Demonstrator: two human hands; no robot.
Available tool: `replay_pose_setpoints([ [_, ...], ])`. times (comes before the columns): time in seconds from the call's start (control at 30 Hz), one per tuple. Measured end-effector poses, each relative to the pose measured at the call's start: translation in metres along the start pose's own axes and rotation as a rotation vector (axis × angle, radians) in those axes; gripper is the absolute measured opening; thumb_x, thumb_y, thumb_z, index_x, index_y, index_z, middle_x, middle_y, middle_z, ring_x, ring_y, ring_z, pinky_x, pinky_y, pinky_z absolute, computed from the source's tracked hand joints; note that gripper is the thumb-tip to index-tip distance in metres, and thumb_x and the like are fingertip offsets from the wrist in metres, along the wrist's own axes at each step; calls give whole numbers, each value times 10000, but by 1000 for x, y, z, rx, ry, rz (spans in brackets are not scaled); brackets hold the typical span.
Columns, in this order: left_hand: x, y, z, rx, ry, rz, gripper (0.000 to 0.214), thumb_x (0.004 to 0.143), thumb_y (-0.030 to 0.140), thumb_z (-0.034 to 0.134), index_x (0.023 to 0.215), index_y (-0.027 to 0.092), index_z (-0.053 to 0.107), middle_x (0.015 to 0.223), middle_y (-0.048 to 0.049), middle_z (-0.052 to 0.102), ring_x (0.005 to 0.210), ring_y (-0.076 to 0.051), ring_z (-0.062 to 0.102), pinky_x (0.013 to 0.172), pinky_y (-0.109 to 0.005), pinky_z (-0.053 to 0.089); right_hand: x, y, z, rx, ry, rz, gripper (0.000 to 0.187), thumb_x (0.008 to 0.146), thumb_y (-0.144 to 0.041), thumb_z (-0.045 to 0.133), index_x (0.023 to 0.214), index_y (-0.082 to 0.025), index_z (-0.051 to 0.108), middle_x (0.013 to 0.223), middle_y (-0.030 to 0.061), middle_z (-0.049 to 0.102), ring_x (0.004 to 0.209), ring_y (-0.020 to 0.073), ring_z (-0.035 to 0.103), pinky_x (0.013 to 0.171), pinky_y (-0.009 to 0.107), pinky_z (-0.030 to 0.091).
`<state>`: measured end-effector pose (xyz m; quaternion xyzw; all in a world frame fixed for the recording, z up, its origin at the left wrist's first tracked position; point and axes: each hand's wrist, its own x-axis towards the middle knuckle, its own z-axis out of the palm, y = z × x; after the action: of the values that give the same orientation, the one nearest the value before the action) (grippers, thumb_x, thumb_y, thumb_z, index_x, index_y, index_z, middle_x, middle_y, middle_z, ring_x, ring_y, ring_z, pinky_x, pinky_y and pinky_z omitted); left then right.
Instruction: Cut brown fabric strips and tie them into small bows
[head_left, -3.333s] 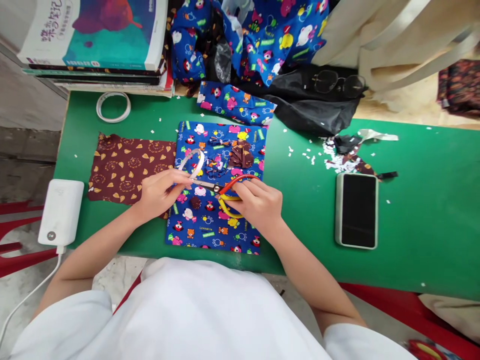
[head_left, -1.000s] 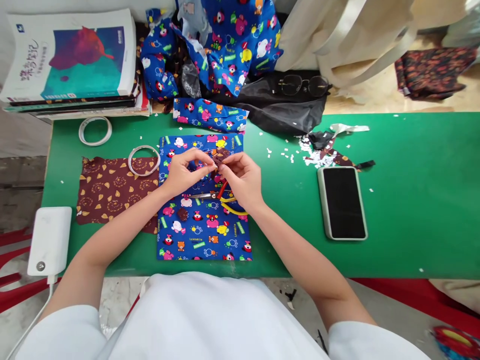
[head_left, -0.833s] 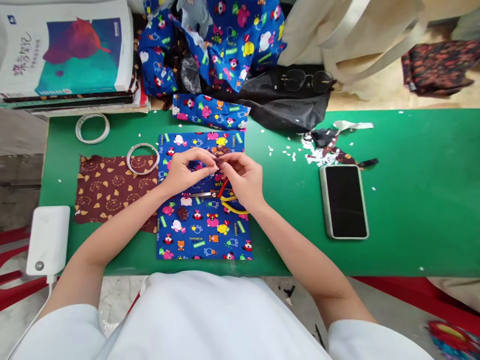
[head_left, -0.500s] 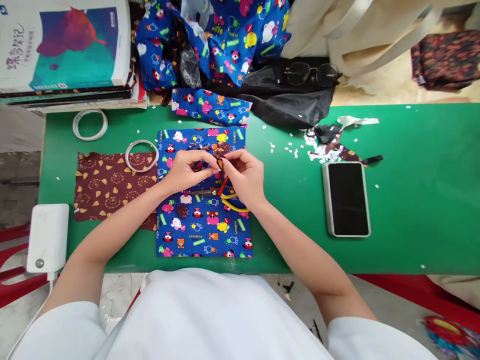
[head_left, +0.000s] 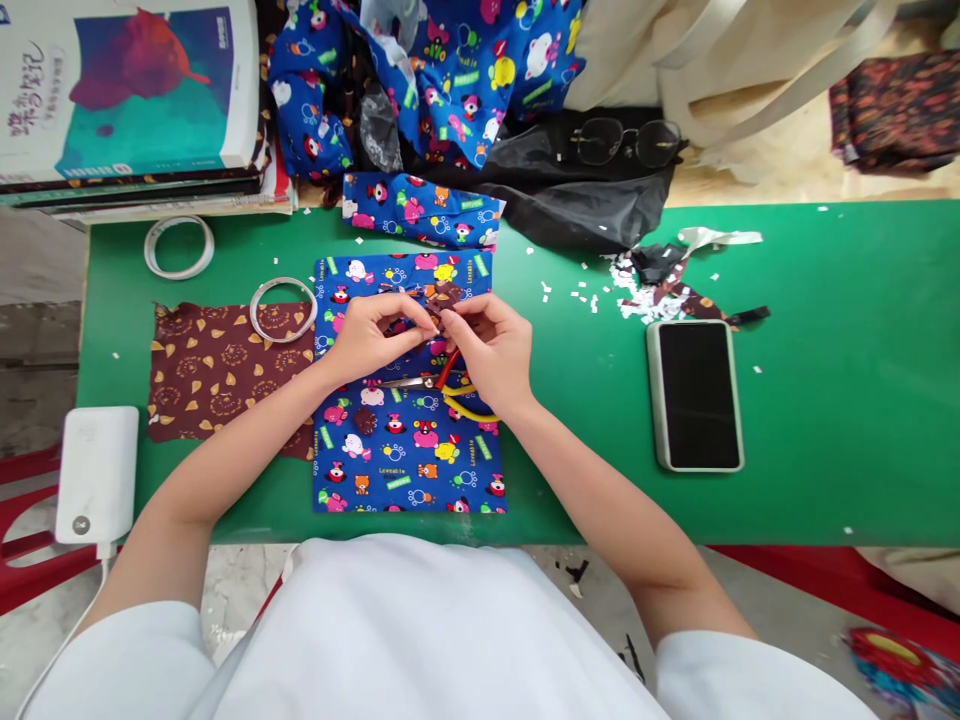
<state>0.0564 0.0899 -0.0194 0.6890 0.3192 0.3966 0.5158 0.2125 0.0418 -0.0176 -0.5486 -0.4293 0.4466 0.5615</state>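
Over the upper part of a blue cartoon-print cloth (head_left: pixel 397 490), my left hand (head_left: pixel 379 340) and my right hand (head_left: pixel 495 350) meet at the fingertips. Both pinch a small scrap of brown fabric (head_left: pixel 435 318), mostly covered by my fingers. More brown fabric (head_left: pixel 445 296) shows just behind them. Under my right hand lie scissors (head_left: pixel 457 388) with red and yellow handles, blades pointing left. A small round brown piece (head_left: pixel 365 421) rests lower on the cloth.
At left are a larger brown patterned cloth (head_left: pixel 217 370), two tape rolls (head_left: pixel 178 270) and a white power bank (head_left: pixel 97 475). Books (head_left: pixel 150 90) stand behind. A phone (head_left: pixel 696 395) lies right, near white paper scraps (head_left: pixel 637 300). Folded blue cloth (head_left: pixel 420 212) and glasses (head_left: pixel 626 143) are at the back.
My fingertips have drawn closer together around the scrap, which shows less now. My right hand has shifted slightly; the scissors and cloth lie as before.
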Motion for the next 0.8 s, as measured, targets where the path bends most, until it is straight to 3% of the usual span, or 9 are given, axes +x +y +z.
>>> replay_pose_setpoints([
  [0.17, 0, 0, 2, 176, 93, 54, 19, 748, 195, 705, 735, 192, 719, 759, -15, 721, 795, -143, 671, 769, -287, 541, 2, 3, -2, 68, 39, 29, 142, 762, -356, 696, 756, -219, 657, 681, -39, 618, 555, 89, 551, 543, 248, 491],
  [0.37, -1, -1, 0, 344, 198, 121, 16, 750, 235, 738, 756, 232, 724, 874, -17, 684, 969, -160, 630, 880, -329, 512, -2, -3, -3, -32, 68, -118, 78, 756, -307, 702, 746, -231, 713, 785, -10, 650, 756, 116, 600, 677, 258, 511],
  [0.6, 3, -1, -1, 217, 165, 157, 130, 797, 317, 711, 752, 213, 647, 755, 16, 677, 782, -127, 617, 785, -316, 477, -8, -7, -1, -65, 16, -17, 93, 755, -286, 686, 809, -211, 697, 759, -24, 698, 615, 93, 593, 599, 246, 493],
  [0.8, 3, 1, 0, 234, 165, 83, 148, 784, 310, 716, 714, 201, 644, 756, 8, 687, 753, -132, 610, 767, -326, 468, -9, -7, 1, -66, -30, 22, 132, 756, -325, 685, 788, -217, 616, 719, -31, 675, 610, 103, 607, 602, 248, 506],
])
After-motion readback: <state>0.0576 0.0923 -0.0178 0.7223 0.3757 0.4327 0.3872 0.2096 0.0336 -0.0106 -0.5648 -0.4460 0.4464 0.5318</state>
